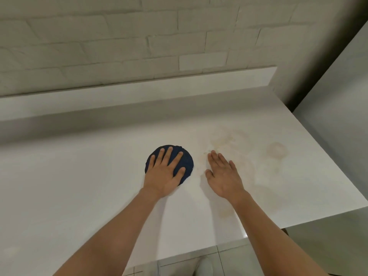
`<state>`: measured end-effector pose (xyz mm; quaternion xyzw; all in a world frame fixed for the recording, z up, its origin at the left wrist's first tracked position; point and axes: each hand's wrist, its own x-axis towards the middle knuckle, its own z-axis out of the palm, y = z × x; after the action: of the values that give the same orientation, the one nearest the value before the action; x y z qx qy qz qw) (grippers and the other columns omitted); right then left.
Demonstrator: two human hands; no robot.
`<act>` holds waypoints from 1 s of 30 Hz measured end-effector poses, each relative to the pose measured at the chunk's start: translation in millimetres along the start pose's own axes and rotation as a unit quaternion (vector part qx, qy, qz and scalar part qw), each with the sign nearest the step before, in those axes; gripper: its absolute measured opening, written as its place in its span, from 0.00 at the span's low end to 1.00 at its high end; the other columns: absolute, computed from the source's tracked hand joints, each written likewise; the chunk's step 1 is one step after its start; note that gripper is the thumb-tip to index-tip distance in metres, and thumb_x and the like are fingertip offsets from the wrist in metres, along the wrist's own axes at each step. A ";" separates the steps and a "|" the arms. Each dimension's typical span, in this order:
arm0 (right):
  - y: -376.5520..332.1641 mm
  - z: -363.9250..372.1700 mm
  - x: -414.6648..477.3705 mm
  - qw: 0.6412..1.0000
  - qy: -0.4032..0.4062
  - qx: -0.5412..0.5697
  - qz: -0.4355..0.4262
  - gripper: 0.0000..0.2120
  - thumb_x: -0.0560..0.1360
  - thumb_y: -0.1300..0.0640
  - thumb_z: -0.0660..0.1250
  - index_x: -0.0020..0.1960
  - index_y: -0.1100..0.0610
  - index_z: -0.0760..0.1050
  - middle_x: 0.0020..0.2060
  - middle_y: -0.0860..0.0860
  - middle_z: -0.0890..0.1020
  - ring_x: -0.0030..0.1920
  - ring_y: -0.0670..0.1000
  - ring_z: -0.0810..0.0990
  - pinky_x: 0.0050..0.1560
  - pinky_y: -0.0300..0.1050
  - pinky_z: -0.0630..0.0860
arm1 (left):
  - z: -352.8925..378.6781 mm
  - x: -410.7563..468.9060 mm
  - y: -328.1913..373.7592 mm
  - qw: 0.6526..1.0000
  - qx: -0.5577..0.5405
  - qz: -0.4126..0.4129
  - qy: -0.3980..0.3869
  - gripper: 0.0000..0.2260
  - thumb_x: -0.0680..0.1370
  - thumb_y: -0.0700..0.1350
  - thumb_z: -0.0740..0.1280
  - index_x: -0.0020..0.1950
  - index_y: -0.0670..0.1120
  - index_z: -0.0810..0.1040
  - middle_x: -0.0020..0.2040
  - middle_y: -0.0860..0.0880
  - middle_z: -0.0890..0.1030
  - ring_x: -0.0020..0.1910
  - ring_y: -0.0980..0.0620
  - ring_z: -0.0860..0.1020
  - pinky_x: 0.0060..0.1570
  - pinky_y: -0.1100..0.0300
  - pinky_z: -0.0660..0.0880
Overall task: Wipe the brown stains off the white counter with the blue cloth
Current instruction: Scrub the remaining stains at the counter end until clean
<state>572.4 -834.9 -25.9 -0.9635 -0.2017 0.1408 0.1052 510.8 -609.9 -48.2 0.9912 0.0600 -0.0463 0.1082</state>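
A dark blue cloth (187, 160), bunched into a round pad, lies on the white counter (79, 186) near its middle. My left hand (165, 172) presses flat on top of the cloth with fingers spread, covering its lower left part. My right hand (224, 174) rests flat and empty on the counter just right of the cloth. Faint brown stains spread beyond its fingertips: a smeared patch (223, 139), a ring-shaped mark (276, 150) further right, and a pale spot (226, 214) near the front edge beside my right forearm.
A raised white ledge (139, 96) runs along the back of the counter under a white brick wall (139, 36). The counter ends at its right edge (328, 160) next to a grey panel (342, 96). Tiled floor (179, 265) shows below the front edge.
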 end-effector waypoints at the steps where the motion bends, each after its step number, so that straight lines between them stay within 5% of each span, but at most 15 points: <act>1: -0.3 0.9 -0.9 1.000 0.003 -0.003 -0.002 0.29 0.83 0.47 0.46 0.82 0.52 0.43 0.81 0.45 0.43 0.80 0.46 0.42 0.78 0.53 0.42 | 1.4 -3.2 4.9 1.000 0.000 -0.004 0.000 0.28 0.82 0.66 0.43 0.82 0.63 0.45 0.83 0.52 0.42 0.82 0.48 0.40 0.77 0.46 0.37; 6: 5.5 -4.3 -6.5 0.998 0.015 0.054 -0.026 0.28 0.84 0.49 0.48 0.82 0.53 0.45 0.81 0.46 0.45 0.80 0.46 0.44 0.79 0.51 0.43 | 6.7 -23.4 34.0 1.000 -0.002 -0.005 -0.010 0.29 0.82 0.66 0.43 0.82 0.62 0.43 0.83 0.51 0.40 0.81 0.48 0.38 0.76 0.47 0.34; 12: -5.5 0.2 -39.5 0.962 0.149 0.230 0.007 0.25 0.84 0.56 0.52 0.80 0.54 0.56 0.80 0.47 0.57 0.79 0.44 0.51 0.79 0.45 0.51 | -4.0 -43.6 62.3 0.995 -0.057 0.061 -0.050 0.28 0.83 0.65 0.46 0.82 0.62 0.47 0.83 0.52 0.45 0.82 0.50 0.42 0.78 0.48 0.38; 15: -30.5 7.0 -47.1 0.966 0.173 0.193 -0.014 0.23 0.84 0.58 0.53 0.79 0.57 0.61 0.78 0.51 0.63 0.78 0.49 0.56 0.78 0.45 0.53 | -31.2 -49.3 32.5 0.988 -0.145 0.055 -0.026 0.26 0.84 0.61 0.49 0.82 0.61 0.49 0.83 0.53 0.51 0.81 0.51 0.50 0.79 0.52 0.49; 19: -76.5 16.5 -37.1 0.982 0.149 0.105 -0.041 0.24 0.84 0.50 0.53 0.78 0.56 0.62 0.77 0.53 0.65 0.77 0.53 0.61 0.77 0.53 0.57 | -47.1 -70.3 -18.1 0.988 -0.147 0.022 0.033 0.25 0.86 0.57 0.49 0.83 0.57 0.51 0.83 0.53 0.49 0.82 0.52 0.46 0.79 0.54 0.46; 25: -101.8 50.0 -34.6 0.998 0.057 -0.031 -0.004 0.32 0.80 0.33 0.39 0.81 0.44 0.42 0.81 0.48 0.44 0.80 0.53 0.40 0.77 0.62 0.38 | -34.8 -84.4 -50.1 0.993 -0.110 0.030 0.037 0.25 0.86 0.58 0.47 0.83 0.55 0.51 0.83 0.51 0.48 0.82 0.52 0.44 0.80 0.51 0.45; 30: -104.0 65.6 -69.4 0.994 0.100 -0.042 0.009 0.31 0.81 0.32 0.38 0.81 0.43 0.46 0.81 0.48 0.49 0.80 0.54 0.45 0.77 0.61 0.42 | -20.7 -78.5 -49.7 0.994 -0.091 0.031 0.045 0.26 0.85 0.58 0.48 0.83 0.54 0.51 0.83 0.47 0.50 0.82 0.48 0.47 0.79 0.50 0.44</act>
<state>453.5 -761.1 -44.6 -0.9782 -0.1868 0.0360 0.0829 428.4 -565.7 -30.3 0.9796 0.0381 0.0077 0.1970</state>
